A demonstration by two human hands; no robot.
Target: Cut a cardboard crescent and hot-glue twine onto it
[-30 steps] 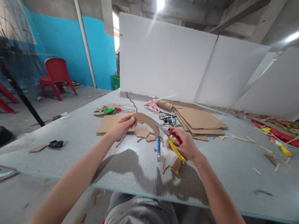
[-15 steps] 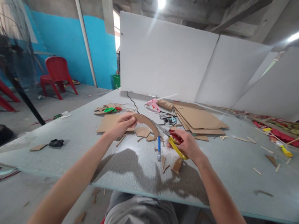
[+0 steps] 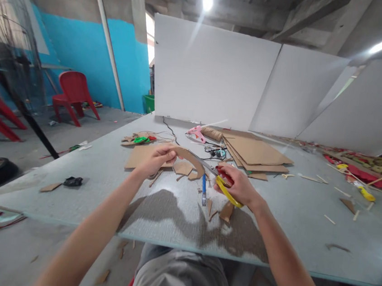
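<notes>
My left hand (image 3: 162,158) pinches one end of a curved cardboard strip (image 3: 190,156), which arcs to the right above the table. My right hand (image 3: 236,184) is closed round the red and yellow handles of a pair of scissors (image 3: 228,193). The scissor blades point left and lie along the outer edge of the strip. Just below the strip's free end is a blue cutter knife (image 3: 204,190) on the table. Small cardboard scraps (image 3: 226,211) lie near my right hand.
Behind my hands are a pink glue gun (image 3: 197,133), a twine roll (image 3: 211,133) and stacked cardboard sheets (image 3: 253,150). A flat cardboard piece (image 3: 137,155) sits left. Sticks and red material (image 3: 361,173) lie far right. White panels (image 3: 212,72) stand behind the table.
My right hand and the scissors have shifted slightly right and down. My left hand has moved slightly right along with the strip, whose angle has changed a little.
</notes>
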